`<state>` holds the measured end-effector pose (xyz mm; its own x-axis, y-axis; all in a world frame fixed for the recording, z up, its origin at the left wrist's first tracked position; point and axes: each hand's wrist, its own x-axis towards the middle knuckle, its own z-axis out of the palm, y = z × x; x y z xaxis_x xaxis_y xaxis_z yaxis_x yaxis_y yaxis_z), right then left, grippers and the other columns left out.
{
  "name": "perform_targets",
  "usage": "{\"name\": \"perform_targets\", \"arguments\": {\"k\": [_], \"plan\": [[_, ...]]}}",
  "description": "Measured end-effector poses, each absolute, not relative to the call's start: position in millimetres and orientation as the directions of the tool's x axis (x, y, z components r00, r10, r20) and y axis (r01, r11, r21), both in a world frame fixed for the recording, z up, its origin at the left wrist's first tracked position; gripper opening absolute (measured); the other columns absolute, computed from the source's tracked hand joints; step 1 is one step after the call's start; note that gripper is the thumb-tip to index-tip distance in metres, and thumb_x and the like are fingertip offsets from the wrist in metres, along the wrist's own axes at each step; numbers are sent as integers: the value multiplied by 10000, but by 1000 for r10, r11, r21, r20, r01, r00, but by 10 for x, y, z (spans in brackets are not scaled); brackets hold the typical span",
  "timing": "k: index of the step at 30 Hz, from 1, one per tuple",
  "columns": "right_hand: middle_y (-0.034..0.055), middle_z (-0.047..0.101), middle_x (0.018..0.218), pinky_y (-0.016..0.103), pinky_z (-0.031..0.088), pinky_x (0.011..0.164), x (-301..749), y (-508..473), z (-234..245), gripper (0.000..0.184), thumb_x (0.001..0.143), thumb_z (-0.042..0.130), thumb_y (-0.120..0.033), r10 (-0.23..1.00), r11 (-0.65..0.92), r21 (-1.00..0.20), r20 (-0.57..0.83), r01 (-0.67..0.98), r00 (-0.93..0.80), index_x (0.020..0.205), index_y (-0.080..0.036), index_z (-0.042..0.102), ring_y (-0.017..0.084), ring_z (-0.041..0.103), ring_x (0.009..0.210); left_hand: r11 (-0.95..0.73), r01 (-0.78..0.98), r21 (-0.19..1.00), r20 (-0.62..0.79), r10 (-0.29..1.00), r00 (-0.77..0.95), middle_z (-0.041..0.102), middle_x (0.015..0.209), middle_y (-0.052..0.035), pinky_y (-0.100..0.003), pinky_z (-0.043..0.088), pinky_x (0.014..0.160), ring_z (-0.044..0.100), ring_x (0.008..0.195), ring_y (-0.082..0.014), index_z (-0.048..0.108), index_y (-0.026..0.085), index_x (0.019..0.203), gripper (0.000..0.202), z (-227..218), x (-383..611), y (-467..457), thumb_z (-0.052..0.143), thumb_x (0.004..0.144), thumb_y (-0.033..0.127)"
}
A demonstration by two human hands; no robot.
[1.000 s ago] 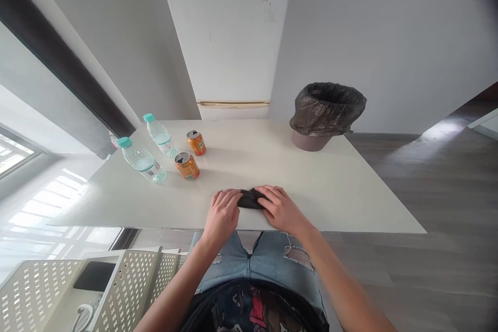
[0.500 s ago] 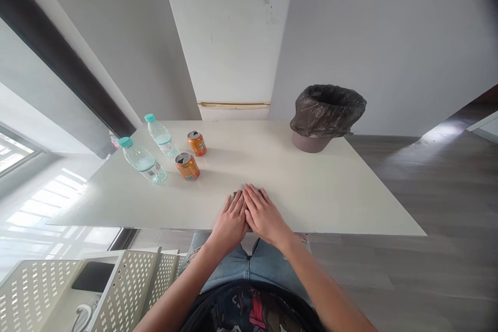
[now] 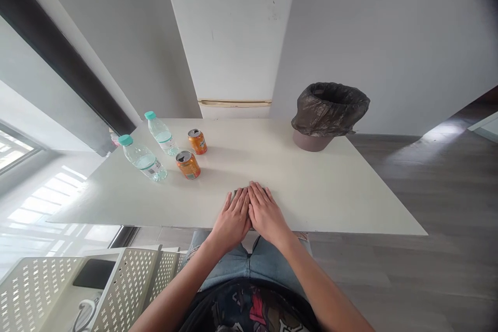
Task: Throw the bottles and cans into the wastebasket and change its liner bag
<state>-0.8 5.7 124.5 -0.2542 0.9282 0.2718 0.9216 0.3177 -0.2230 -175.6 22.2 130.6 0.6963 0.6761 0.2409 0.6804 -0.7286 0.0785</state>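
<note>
My left hand [image 3: 232, 216] and right hand [image 3: 265, 212] lie flat, side by side and touching, pressed on the table [image 3: 330, 192] at lower centre of the frame. Whatever is beneath them is hidden, barely a dark edge at my fingertips. Lifting carelessly could let it spring loose. Cans [image 3: 188, 164] stand upper left, well apart.
</note>
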Motion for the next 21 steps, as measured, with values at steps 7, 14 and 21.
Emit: {"name": "perform_targets", "arguments": {"k": [7, 14, 21], "plan": [[158, 248, 1738, 531, 274, 1332, -7, 49, 1239, 568, 1109, 300, -231, 927, 312, -183, 271, 932, -258, 1644, -52, 365, 287, 225, 1624, -724, 685, 81, 218, 684, 696, 291, 1737, -158, -560, 255, 1310, 264, 1624, -334, 251, 81, 1679, 674, 1332, -1756, 222, 390, 1049, 274], [148, 271, 1731, 562, 287, 1320, -3, 49, 1269, 582, 1098, 310, -227, 929, 317, -198, 261, 928, -262, 1658, -76, 352, 297, 251, 1615, -725, 680, 106, 211, 685, 697, 271, 1745, -147, -567, 243, 1312, 245, 1632, -326, 202, 107, 1698, 689, 1358, -1769, 218, 386, 1057, 282], [164, 219, 1741, 535, 258, 1335, -25, 46, 1258, 578, 1105, 298, -231, 934, 299, -141, 244, 944, -259, 1644, -32, 363, 294, 201, 1629, -725, 682, 99, 205, 685, 699, 271, 1746, -149, -561, 245, 1313, 242, 1632, -325, 215, 93, 1692, 676, 1337, -1765, 221, 372, 1065, 291]]}}
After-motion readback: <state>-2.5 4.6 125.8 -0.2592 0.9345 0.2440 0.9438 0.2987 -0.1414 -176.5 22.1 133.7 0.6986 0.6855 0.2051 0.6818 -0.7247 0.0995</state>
